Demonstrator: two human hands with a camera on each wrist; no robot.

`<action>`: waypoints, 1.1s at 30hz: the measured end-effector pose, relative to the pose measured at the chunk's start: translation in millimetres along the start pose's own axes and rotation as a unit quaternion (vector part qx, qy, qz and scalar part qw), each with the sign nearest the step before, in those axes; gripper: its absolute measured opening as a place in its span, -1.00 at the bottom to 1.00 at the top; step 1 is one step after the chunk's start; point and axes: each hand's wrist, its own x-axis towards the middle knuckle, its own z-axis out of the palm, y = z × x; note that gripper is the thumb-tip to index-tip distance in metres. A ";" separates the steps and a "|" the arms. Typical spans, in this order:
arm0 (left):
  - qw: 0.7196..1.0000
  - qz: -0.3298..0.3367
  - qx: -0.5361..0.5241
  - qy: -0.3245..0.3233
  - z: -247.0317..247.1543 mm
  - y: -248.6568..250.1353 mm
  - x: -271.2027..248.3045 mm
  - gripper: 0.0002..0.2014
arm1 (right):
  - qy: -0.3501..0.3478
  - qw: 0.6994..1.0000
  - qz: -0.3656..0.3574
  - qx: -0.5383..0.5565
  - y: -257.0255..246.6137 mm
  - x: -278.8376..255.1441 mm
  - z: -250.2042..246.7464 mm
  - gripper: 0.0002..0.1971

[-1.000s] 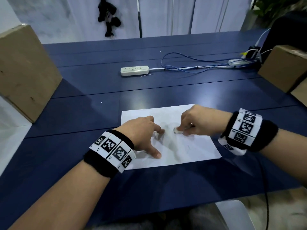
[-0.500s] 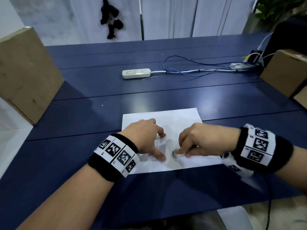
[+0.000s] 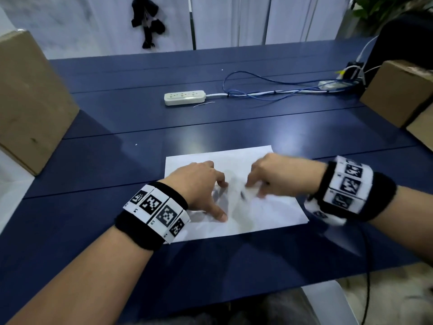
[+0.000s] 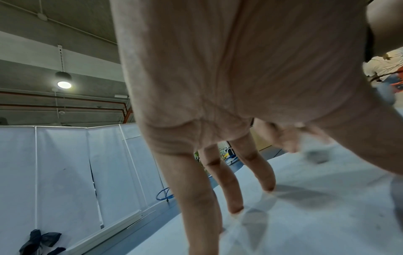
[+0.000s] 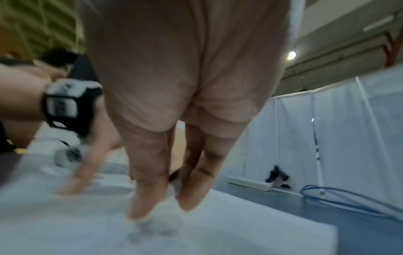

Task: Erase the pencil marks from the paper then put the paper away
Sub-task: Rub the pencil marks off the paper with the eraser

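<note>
A white sheet of paper (image 3: 276, 212) lies flat on the dark blue table (image 3: 93, 165), near the front edge. My left hand (image 3: 199, 184) rests on the sheet's left half with spread, straight fingers (image 4: 235, 195) pressing it down. My right hand (image 3: 276, 177) is blurred with motion over the middle of the sheet and pinches a small white eraser (image 3: 246, 192) between its fingertips (image 5: 144, 207), its tip down on the paper (image 5: 218, 233). Faint grey smudges show around the eraser (image 5: 157, 224).
A white power strip (image 3: 185, 97) with blue and white cables (image 3: 269, 90) lies across the far middle of the table. Cardboard boxes stand at the left (image 3: 30, 99) and right (image 3: 398, 92) edges. White partition screens (image 4: 65, 172) close the back.
My right hand has rubbed the eraser back and forth: toward me half a second ago, now farther up the sheet again. The left hand has stayed pressed on the paper.
</note>
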 end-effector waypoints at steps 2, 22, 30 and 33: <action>1.000 0.002 0.000 -0.002 0.3 0.7 -0.9 -0.19 | 0.035 0.999 0.036 -0.016 9.6 4.5 -5.0 -0.75; 1.000 -0.002 -0.002 0.002 2.4 -1.1 -0.6 -0.17 | 0.005 0.998 0.000 0.055 -23.0 -18.6 1.8 -0.71; 1.000 -0.002 -0.004 0.002 2.1 -1.0 -1.2 -0.17 | 0.028 0.999 0.032 -0.021 -10.0 -7.6 4.7 -0.74; 1.000 -0.004 -0.004 0.000 1.5 -0.9 0.5 -0.17 | -0.029 0.999 -0.024 0.001 -20.6 -21.0 7.3 -0.71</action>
